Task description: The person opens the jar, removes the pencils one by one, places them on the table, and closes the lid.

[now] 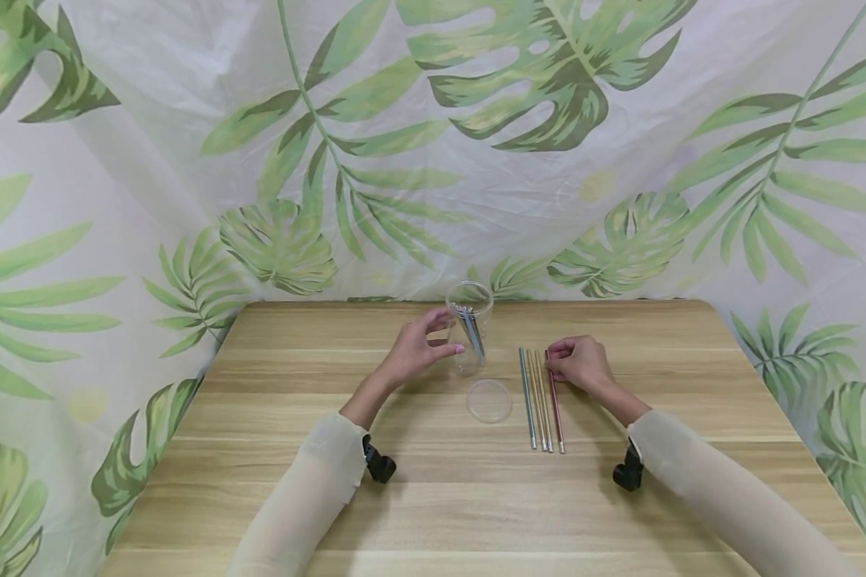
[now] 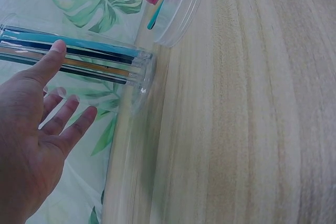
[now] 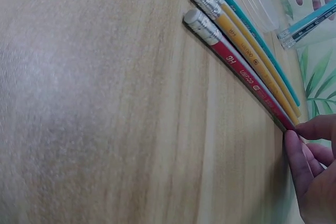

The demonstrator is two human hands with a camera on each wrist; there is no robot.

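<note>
A clear plastic cup (image 1: pixel 467 365) stands upright near the table's back edge, with several dark and blue pencils (image 1: pixel 471 330) leaning inside. Beside it, my left hand (image 1: pixel 420 349) spreads thumb and fingers in a wide curve around its left side; the fingers look fairly straight in the left wrist view, and I cannot tell how firmly they touch. To the right, my right hand (image 1: pixel 583 365) pinches a red pencil (image 3: pixel 236 66) by its far end, eraser toward me. Left of that pencil lie two yellow pencils (image 3: pixel 241 38) and a teal pencil (image 3: pixel 260 45), roughly parallel.
A round clear lid (image 1: pixel 489 401) lies flat between the cup and the pencil row. The wooden table (image 1: pixel 440 513) ends at the back against a hanging cloth (image 1: pixel 375 184) printed with green leaves.
</note>
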